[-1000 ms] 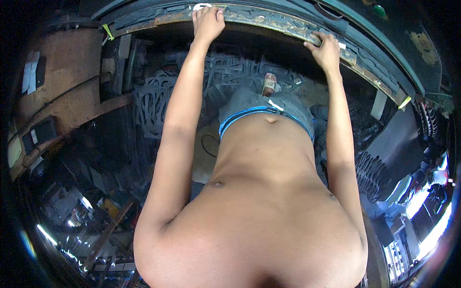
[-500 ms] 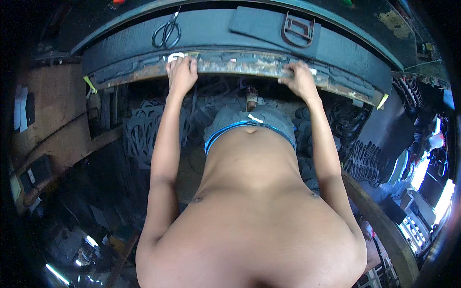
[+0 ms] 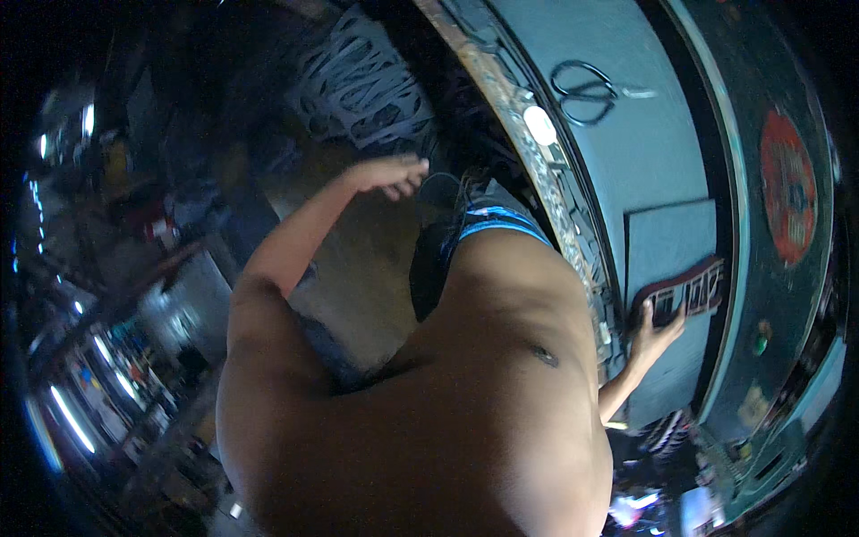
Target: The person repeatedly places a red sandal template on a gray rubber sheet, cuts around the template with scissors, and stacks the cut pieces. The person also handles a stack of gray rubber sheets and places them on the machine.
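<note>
My right hand (image 3: pixel 658 340) reaches onto the bench, thumb and fingers gripping the near edge of a curved, reddish-brown cutting die (image 3: pixel 684 291) with crossbars. Beneath the die lies a small rectangular grey sheet (image 3: pixel 671 233), on top of a longer blue-grey sheet (image 3: pixel 582 36). Away from the bench, my left hand (image 3: pixel 389 176) hangs in the air over the floor, empty, its fingers loosely stretched and slightly blurred. Black-handled scissors (image 3: pixel 586 92) rest on the long sheet, far from both hands.
The bench's worn, patchy edge (image 3: pixel 510 89) runs close along my body, with a white rounded piece (image 3: pixel 539 125) on it. Beyond the sheets is a dark panel with a red oval (image 3: pixel 787 188). Sheets with cut-out holes (image 3: pixel 362 80) lie at the upper left.
My view has turned left, so the bench now stands at the right. Both hands have left the bench edge: the left swung out over the floor, the right took hold of the cutting die.
</note>
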